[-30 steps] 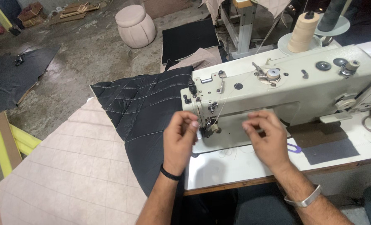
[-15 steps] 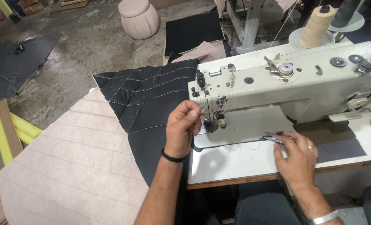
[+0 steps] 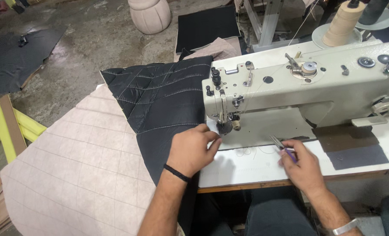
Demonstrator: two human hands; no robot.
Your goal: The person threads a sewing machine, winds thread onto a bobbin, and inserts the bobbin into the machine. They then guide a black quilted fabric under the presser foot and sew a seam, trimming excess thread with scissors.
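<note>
My left hand (image 3: 193, 148) sits in the middle of the frame with its fingertips (image 3: 213, 139) pinched together right at the presser foot (image 3: 224, 126) of the sewing machine (image 3: 299, 87); they seem to be closed on the thread end there, though the thread itself is too fine for me to make out. A second ago both my hands were crowded under the needle; half a second ago my right hand (image 3: 306, 164) had already dropped back to the table edge, and now it rests lower right of centre, closed around a pair of thread snips (image 3: 281, 145) with purple handles, blades pointing up and to the left toward the needle. So the change is that one hand has gone off for the cutter while the other stayed at the needle. I take that to mean the threading or seam end is at the point where a tail needs trimming, not that stitching is under way. The black quilted fabric (image 3: 159, 100) lies to the left of the machine head, spread from the upper centre down under my left wrist, on top of the beige quilted panel (image 3: 72, 175) that fills the lower left. Loose thread curls lie on the white table (image 3: 247, 168) between my hands. A cone of cream thread (image 3: 342, 24) stands at the upper right behind the machine.
</note>
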